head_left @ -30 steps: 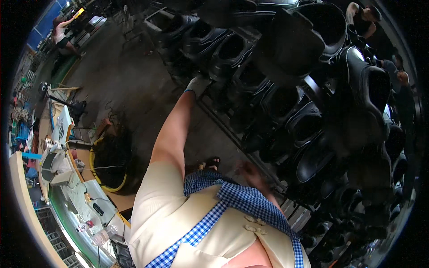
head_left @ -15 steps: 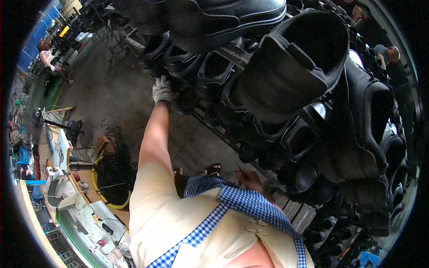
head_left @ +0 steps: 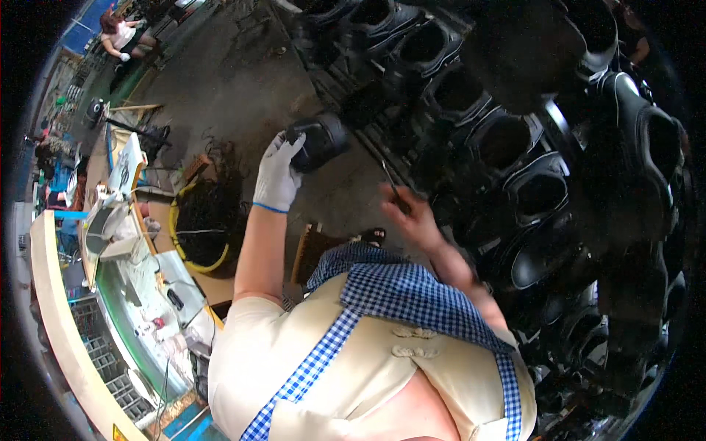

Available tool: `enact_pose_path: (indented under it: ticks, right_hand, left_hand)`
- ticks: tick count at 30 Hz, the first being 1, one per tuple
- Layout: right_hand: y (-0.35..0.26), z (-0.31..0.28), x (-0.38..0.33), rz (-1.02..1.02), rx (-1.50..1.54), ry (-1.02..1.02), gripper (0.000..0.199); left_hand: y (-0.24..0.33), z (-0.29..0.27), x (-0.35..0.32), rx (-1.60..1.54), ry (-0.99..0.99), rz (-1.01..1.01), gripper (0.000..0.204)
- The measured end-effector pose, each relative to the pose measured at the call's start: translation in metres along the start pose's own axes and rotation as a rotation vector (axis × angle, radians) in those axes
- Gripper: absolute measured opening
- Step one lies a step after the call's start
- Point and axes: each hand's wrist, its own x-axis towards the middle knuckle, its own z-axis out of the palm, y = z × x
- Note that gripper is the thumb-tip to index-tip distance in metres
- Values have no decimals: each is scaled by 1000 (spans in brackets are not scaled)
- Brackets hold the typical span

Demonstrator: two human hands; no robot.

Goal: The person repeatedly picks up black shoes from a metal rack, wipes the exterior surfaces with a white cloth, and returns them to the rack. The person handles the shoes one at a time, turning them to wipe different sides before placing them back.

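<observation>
In a white knit glove, my left hand (head_left: 279, 176) grips a black shoe (head_left: 323, 142) by one end, held out in front of me over the floor. The shoe is apart from the rack. My bare right hand (head_left: 412, 214) is closed around a thin tool with a dark handle (head_left: 398, 195). Its slim shaft points up and away from me, and I cannot make out its exact kind. That hand is right of the held shoe and nearer to me, beside the racked black shoes (head_left: 507, 140).
Rows of black shoes on a rack fill the right side. At left stand a cluttered workbench (head_left: 169, 275) and a yellow-rimmed round container (head_left: 209, 228) full of dark strands. A small wooden stool (head_left: 312, 250) is near my foot. A seated person (head_left: 121, 37) works far left.
My left hand has come back from the rack toward me and now holds a black shoe. My right hand has moved up and forward with its tool. The view has shifted.
</observation>
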Motion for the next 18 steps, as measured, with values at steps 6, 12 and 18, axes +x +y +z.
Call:
enact_pose_path:
  ticks: [6, 12, 18]
  right_hand:
    - [-46, 27, 13, -216, 164, -16, 54]
    - [-59, 9, -15, -453, -113, 3, 45]
    - [-99, -12, -30, -805, -517, -50, 36]
  left_hand:
    - [-18, 14, -98, -525, -224, -216, 31]
    - [-19, 8, -134, 186, -311, 42, 32]
    - [-20, 5, -155, 975, -501, 510, 32]
